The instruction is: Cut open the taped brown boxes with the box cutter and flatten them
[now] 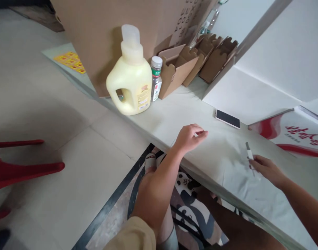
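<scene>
My left hand [191,138] hovers at the near edge of the table. Its fingers are curled in and the thumb comes close to the fingertips; I see nothing in it. On the right, my right hand [268,168] grips a slim white pen [249,151] with a grey end, which points away from me above the tabletop. The pen's lower part is blurred and partly behind the fingers. Beyond the hands, a phone with a dark screen [228,118] lies on the white-covered table [172,118].
A pale yellow jug [131,80] and a small capped bottle [156,81] stand before a large cardboard box [96,45]. Small open cartons [178,74] line up beside them. A red-and-white printed sheet [296,130] lies right. Red stool legs [31,170] are on the left.
</scene>
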Motion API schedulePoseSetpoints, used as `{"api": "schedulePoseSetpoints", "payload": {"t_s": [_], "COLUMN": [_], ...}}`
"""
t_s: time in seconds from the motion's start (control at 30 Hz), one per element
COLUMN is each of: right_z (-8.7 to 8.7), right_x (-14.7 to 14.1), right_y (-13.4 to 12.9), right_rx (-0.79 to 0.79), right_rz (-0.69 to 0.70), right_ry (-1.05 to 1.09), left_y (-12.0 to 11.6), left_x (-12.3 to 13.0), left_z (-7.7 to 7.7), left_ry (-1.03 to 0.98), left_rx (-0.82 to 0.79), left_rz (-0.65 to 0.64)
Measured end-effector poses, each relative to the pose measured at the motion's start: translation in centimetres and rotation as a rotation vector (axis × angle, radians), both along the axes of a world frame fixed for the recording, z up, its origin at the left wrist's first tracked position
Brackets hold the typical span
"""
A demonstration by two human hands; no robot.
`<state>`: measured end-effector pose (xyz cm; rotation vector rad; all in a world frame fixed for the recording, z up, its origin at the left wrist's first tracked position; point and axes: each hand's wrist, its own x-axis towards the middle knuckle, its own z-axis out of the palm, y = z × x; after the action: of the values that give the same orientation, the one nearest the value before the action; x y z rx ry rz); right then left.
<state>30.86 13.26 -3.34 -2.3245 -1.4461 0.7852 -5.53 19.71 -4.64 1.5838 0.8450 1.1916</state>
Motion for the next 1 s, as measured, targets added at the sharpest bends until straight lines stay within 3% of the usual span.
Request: {"api": "schedulePoseSetpoints", "payload": {"t_s": [0.1, 0.23, 0.3, 0.47, 0.57, 0.67, 0.77, 0.83, 0.9, 1.0], "right_z": [1.5, 2.6, 3.6, 7.0, 7.8, 7.1, 6.3, 6.2, 6.6, 7.5], "right_x": [-5.1, -13.6, -18.4, -29.4, -32.9, -33.3, -31.2, -29.0, -26.4, -21.6], "right_y": [2.8, 9.4, 13.1, 21.0, 24.8, 27.0, 27.0, 25.9, 23.9, 19.1], "right_rx": [0.139, 0.16, 0.203, 0.289, 0.301, 0.371, 0.477, 0.51, 0.544, 0.656], "right_rz": [-0.065, 0.061, 0.204, 0.467, 0.547, 0.568, 0.574, 0.54, 0.499, 0.463], "right_ry": [0.297, 0.463, 0.583, 0.656, 0.586, 0.454, 0.235, 0.087, -0.02, -0.11], "left_y": [0.4, 1.0, 1.0, 1.2, 1.3, 1.5, 1.6, 1.6, 1.6, 1.6], "left_x": [-0.2, 0.4, 0.7, 0.7, 0.5, 0.4, 0.2, 0.2, 0.1, 0.1], "left_z": [0.0, -0.1, -0.2, -0.1, 0.2, 0.4, 0.3, 0.3, 0.2, 0.1], "left_ry": [-0.01, -0.075, -0.095, -0.051, -0.041, -0.029, -0.026, -0.048, -0.098, -0.223], "left_rx": [-0.013, -0.087, -0.114, -0.158, -0.181, -0.186, -0.177, -0.145, -0.091, -0.009], "left_rz": [0.04, 0.176, 0.211, 0.265, 0.259, 0.243, 0.25, 0.313, 0.46, 0.701]}}
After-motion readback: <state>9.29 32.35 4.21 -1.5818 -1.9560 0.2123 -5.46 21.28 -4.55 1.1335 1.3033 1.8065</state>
